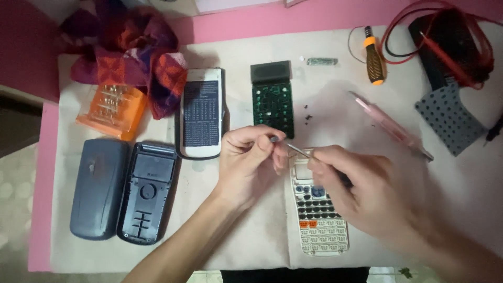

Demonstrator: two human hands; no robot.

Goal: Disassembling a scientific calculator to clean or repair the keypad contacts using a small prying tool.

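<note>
Tabletop (246,230): covered by a pale cloth, all the parts spread over it.
Dark cover (97,188): far left, flat, just beside the black back shell (146,191).
Calculator front (319,220): white, keys up, lying under and just below both hands — its top end is hidden by the right hand.
White device (201,112): upright in the picture, up and left of the left hand.
Circuit board (272,99): green, with a dark display strip at its top, just above the left hand.
Orange bit case (112,110): upper left, beside a red-purple cloth (131,47).
Left hand (251,162): fingers curled closed, pinching the near tip of a thin metal tool (293,149).
Right hand (361,194): blurred, closed around the tool's other end, resting over the calculator front.
Pink pen-like tool (387,124): to the right, well apart from the hands.
Orange-handled screwdriver (374,60): top right — near red leads (419,21).
</note>
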